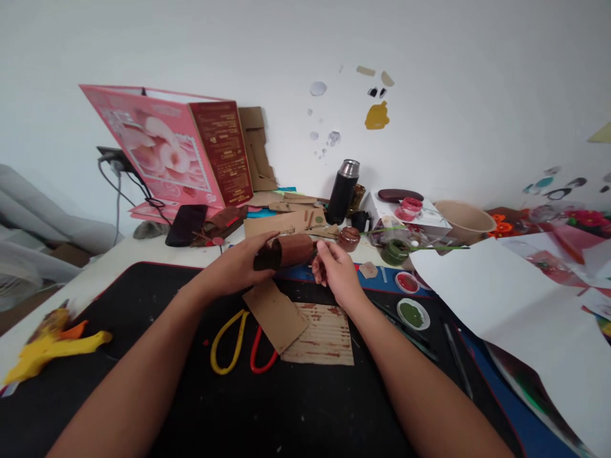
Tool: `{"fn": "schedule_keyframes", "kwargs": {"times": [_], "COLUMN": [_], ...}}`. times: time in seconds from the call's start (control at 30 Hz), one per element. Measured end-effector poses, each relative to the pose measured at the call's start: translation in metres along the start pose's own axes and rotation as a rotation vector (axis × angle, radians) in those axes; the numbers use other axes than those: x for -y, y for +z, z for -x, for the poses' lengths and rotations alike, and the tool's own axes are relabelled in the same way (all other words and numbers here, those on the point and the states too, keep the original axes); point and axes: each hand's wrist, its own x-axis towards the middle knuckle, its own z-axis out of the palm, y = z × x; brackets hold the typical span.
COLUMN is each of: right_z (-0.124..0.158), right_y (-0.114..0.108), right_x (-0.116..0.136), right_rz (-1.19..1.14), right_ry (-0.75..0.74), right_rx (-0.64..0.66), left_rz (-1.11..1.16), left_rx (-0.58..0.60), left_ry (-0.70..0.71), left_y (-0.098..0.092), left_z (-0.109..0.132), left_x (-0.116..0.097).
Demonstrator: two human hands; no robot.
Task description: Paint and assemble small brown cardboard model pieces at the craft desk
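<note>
My left hand (245, 261) is wrapped round the open left end of a brown tube (296, 249), holding it on its side above the mat. At the tube's right end my right hand (333, 264) has thumb and fingers pinched together, with brown smears on the fingers. What sits in that pinch is too small to tell. Below the hands, a plain cardboard piece (277, 316) overlaps a brown-streaked corrugated cardboard piece (322, 334). A yellow loop handle (214, 350) and a red one (254, 356) stick out beside them, their other ends hidden.
A yellow glue gun (67, 343) lies at the left. Behind the hands are a phone (186, 225), a black thermos (342, 194) and a brown paint jar (349, 238). Green paint (413, 314) and red paint (407, 282) sit in lids at the right, near a large white sheet (515, 305).
</note>
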Motion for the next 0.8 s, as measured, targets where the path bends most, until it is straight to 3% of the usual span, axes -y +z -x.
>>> {"fn": "schedule_keyframes", "kwargs": {"times": [0.2, 0.8], "right_z": [-0.001, -0.0003], "right_y": [-0.0018, -0.0028], "right_x": [0.0004, -0.0037], "right_rz": [-0.018, 0.018], "right_ry": [-0.014, 0.052], "right_rx": [-0.044, 0.037], "left_rz": [-0.014, -0.07], "left_rx": [0.013, 0.012], "left_ry": [0.041, 0.103], "left_y": [0.0031, 0.0099], "left_z": [0.0011, 0.0012], "left_x": [-0.0044, 0.0021]}}
